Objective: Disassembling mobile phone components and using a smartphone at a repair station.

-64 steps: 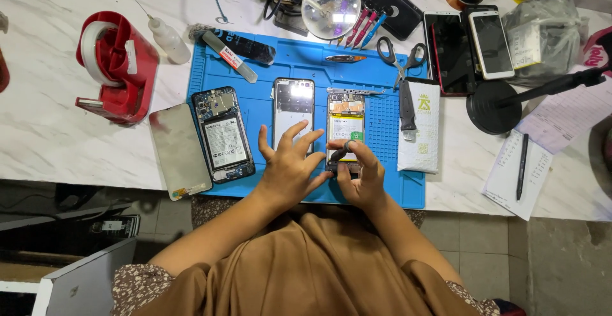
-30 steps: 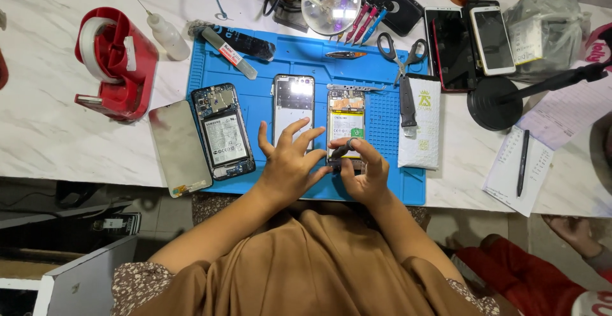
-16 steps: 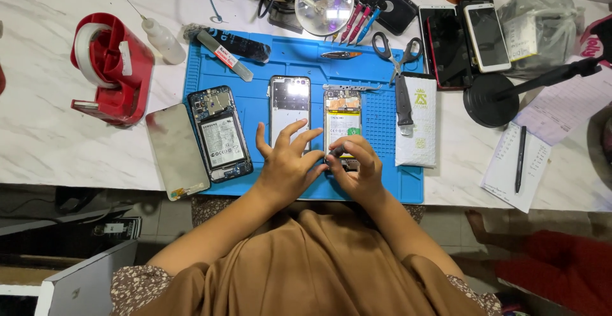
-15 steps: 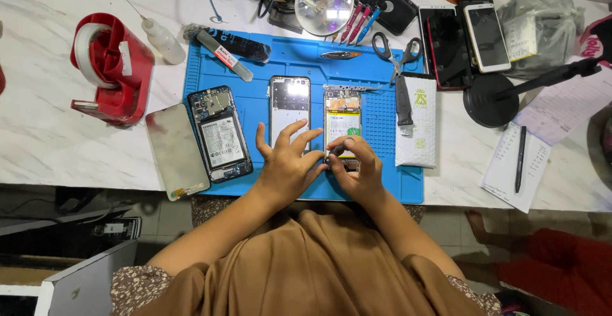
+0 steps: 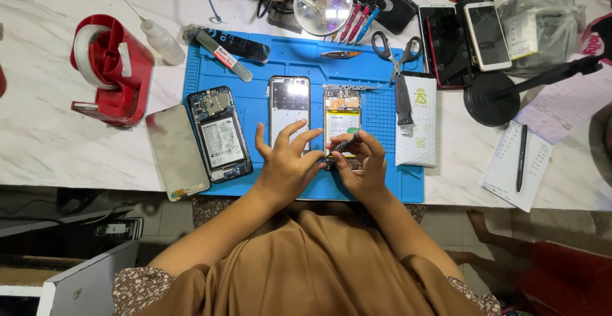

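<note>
The opened phone (image 5: 342, 122) lies on the blue mat (image 5: 382, 185), between a screen panel (image 5: 289, 102) and a white packet (image 5: 417, 128). Her right hand (image 5: 360, 166) pinches a small screwdriver (image 5: 347, 143) over its lower end; the left hand (image 5: 287, 163), fingers spread, holds nothing. Best to keep the tip upright and the phone braced.

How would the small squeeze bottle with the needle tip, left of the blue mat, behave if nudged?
The bottle lies on its side, so its round body would probably roll. It looks like thin plastic, likely light, sliding easily on the smooth marble table. Its thin needle might bend.
</note>
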